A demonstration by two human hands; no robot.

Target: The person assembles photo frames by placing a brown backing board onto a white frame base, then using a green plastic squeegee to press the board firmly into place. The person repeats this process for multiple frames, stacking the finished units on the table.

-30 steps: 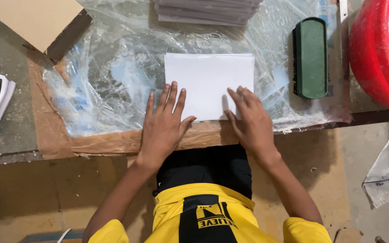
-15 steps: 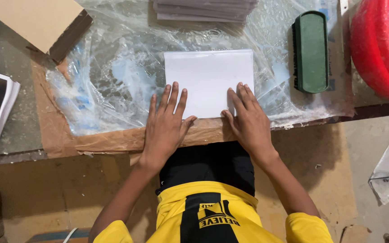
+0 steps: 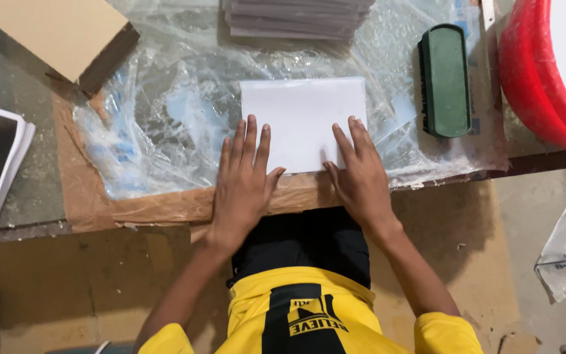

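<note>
Both palms are down flat, fingers spread: the left hand (image 3: 244,180) and right hand (image 3: 359,177) press the near edge of the white sheet (image 3: 302,121), gripping nothing. It lies on crinkled plastic (image 3: 165,124), beside a green brush (image 3: 445,80).

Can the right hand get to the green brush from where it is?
Probably yes. The right hand lies flat on the white sheet, and the green brush sits just beyond it on the clear plastic, with nothing between them.
</note>
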